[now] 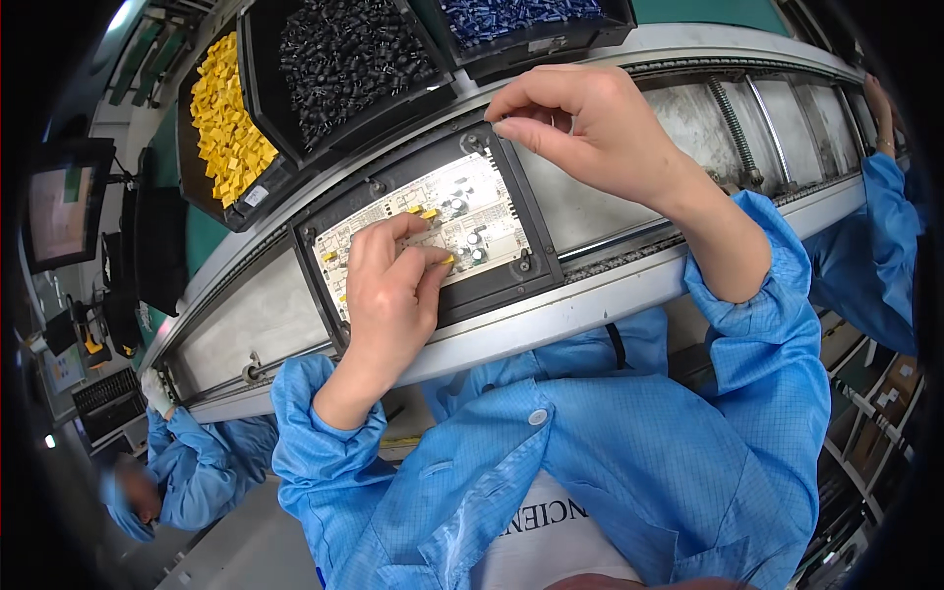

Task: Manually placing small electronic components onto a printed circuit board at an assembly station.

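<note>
A white circuit board (492, 193) lies in a black frame (539, 241) on the conveyor. Several small yellow block-shaped components and a few round capacitors (475, 239) stand on it. My left hand (388, 280) is over the board's lower left part, thumb and index finger closed on a small yellow component (448, 260) at the board's surface. Above the frame's far right corner is my right hand (600, 128), its thumb and index finger brought together and the other fingers curled. Whatever may be between those fingertips is too small to make out.
Beyond the conveyor rail (590, 313) stand bins of yellow components (228, 128), black capacitors (344, 69) and blue components (516, 15). A co-worker in blue (211, 472) is at the lower left; another blue sleeve (875, 256) shows at the right. A monitor (67, 205) stands far left.
</note>
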A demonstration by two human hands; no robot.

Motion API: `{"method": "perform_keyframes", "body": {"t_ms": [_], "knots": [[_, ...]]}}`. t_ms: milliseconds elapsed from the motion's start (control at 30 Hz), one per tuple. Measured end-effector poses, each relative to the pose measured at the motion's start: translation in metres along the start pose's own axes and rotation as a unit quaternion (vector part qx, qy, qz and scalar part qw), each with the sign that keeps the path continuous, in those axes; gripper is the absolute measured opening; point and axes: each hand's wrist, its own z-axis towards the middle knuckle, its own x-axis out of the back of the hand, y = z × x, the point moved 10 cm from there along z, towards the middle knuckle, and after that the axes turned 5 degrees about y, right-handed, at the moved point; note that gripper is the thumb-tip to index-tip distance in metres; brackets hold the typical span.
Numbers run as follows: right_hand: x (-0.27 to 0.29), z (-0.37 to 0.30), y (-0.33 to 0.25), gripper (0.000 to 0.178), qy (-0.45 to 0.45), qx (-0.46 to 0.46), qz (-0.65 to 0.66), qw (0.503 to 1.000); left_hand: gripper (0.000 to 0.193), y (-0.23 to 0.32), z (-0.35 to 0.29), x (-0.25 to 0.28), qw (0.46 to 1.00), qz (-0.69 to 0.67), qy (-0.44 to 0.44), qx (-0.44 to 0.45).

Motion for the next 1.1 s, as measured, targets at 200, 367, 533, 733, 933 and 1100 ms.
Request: {"method": "perform_keyframes", "body": {"t_ms": [200,367,533,733,933,1100], "knots": [[-0.013,-0.002,0.004,0.015,-0.036,-0.023,0.009,0.999,0.019,-0.004,-0.001,-0.003,1.0,-0.03,0.003,-0.002],[-0.017,-0.002,0.007,0.015,-0.056,-0.037,0.01,0.998,0.019,0.001,0.004,-0.004,0.999,-0.033,0.009,-0.026],[-0.023,0.0,0.009,0.014,-0.057,-0.041,0.004,0.998,0.02,0.008,0.003,-0.004,0.998,-0.009,0.033,-0.057],[-0.027,-0.004,0.018,0.014,-0.057,-0.078,0.009,0.995,0.019,0.011,0.001,-0.006,0.995,-0.012,0.036,-0.092],[-0.042,-0.018,0.053,0.014,-0.088,-0.24,0.13,0.958,0.031,0.009,0.002,0.017,0.995,0.012,0.062,-0.082],[-0.056,-0.029,0.071,0.014,-0.095,-0.35,0.247,0.899,0.017,-0.082,0.019,0.099,0.973,0.075,0.218,0.005]]}}
